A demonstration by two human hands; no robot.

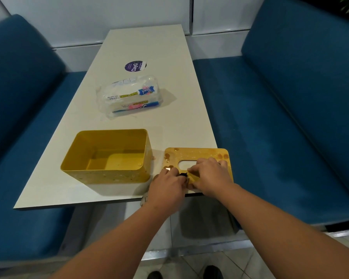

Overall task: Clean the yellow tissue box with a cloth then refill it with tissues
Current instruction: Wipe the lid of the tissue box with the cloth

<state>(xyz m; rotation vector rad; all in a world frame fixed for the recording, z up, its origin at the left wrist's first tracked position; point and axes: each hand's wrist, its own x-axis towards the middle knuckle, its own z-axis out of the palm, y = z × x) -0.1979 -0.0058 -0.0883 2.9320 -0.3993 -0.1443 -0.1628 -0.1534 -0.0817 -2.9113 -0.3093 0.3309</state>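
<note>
The yellow tissue box [107, 174] stands open and empty on the near left of the table. Its flat yellow lid [197, 153], spotted with brown stains, lies to the right of it at the table's front edge, with the oval slot [186, 164] facing up. My left hand [167, 187] is curled over the lid's near left corner. A bit of pale cloth [144, 199] pokes out beneath it, and a small dark thing [183, 174] shows at its fingers. My right hand [210, 176] grips the lid just right of the slot. A pack of paper towels [129, 97] lies further back.
The white table [169, 47] is long and narrow, with a round purple sticker [135, 66] beyond the pack. Blue padded benches flank it on the left [18, 97] and on the right [290, 97]. A white wall closes the far end.
</note>
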